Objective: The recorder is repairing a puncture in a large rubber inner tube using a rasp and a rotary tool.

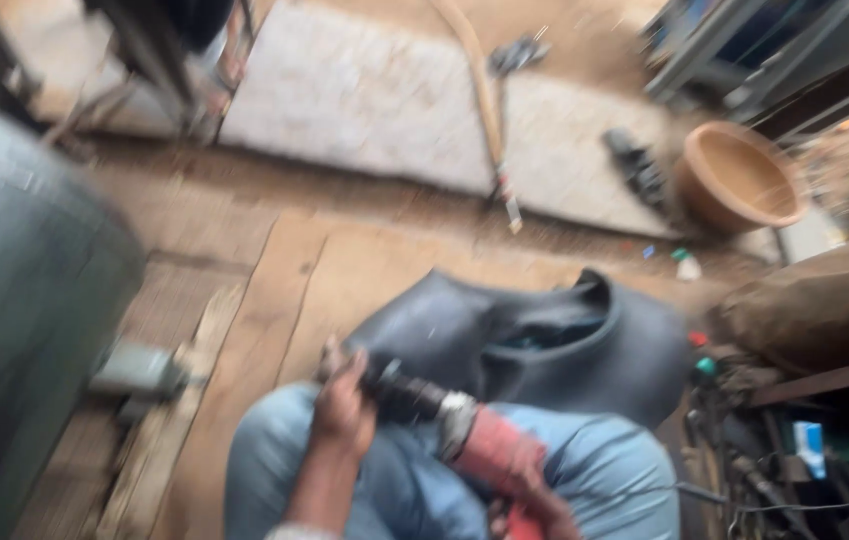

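A power tool (449, 425) with a dark front end and a red body lies across my lap, over blue jeans (584, 470). My left hand (342, 405) grips the tool's dark front part. My right hand (534, 495) holds the red rear body near the bottom edge of the view. A black rubber inner tube (544, 340) lies slack on the ground just beyond my knees. The whole picture is blurred by motion.
A large grey drum (24, 300) fills the left side. A brown bowl (739, 180) sits at the upper right beside dark tools (634, 165). A long wooden handle (484, 100) lies across concrete slabs. Cluttered tools and cables (794, 460) crowd the lower right.
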